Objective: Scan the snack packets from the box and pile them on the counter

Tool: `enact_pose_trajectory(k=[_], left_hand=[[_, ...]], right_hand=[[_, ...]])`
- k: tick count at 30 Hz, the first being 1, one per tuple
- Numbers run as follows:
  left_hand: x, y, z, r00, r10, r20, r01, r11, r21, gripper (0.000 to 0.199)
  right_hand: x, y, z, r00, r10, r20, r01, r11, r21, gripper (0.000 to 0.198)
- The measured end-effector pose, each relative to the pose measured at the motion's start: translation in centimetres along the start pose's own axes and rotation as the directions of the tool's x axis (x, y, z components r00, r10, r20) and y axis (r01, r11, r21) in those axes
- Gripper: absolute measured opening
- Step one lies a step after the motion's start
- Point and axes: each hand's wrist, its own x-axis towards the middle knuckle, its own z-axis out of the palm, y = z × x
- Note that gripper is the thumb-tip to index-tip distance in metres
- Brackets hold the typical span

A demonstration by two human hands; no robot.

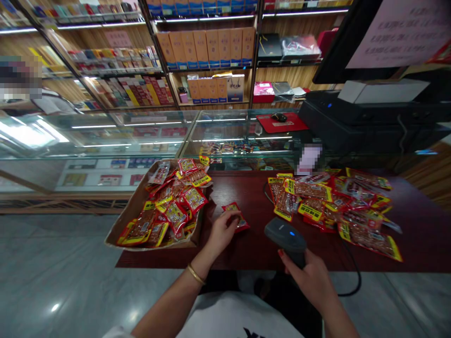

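Observation:
My left hand [223, 232], with a gold bangle on its wrist, has its fingers curled onto a red snack packet [242, 226] lying on the dark wooden counter. Part of that packet is hidden beneath the fingers. In my right hand [310, 277] is a dark grey barcode scanner [285, 236] with a small blue light, held over the counter's front edge. Left of my hands stands an open cardboard box [123, 218] full of red and yellow snack packets [176, 216]. A loose pile of similar snack packets [317, 195] lies to the right, beyond the scanner.
A black cable [357, 277] loops over the counter edge at right. Behind the counter [232, 185] are a glass display case [158, 141] and a red mouse mat [298, 123] with a mouse. A monitor [327, 61] rises at right. A person [52, 101] is at far left.

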Motion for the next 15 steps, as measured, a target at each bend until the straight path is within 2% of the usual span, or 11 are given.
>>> enact_pose_trajectory(k=[5,9,15], left_hand=[[-0.8,-1.0,0.2,0.985,0.16,-0.067,-0.153,0.983,0.102,0.042],[-1.0,-1.0,0.3,0.975,0.18,-0.128,-0.161,0.976,0.148,0.045],[-0.8,-1.2,0.3,0.968,0.186,-0.165,-0.157,0.972,0.177,0.04]], right_hand=[[0.0,-0.6,0.8,0.999,-0.008,0.047,0.01,0.999,-0.041,0.036],[-0.2,-0.6,1.5,0.995,0.007,0.096,-0.004,1.0,-0.031,0.037],[-0.4,-1.0,2.1,0.994,-0.027,0.106,0.031,0.999,-0.039,0.034]])
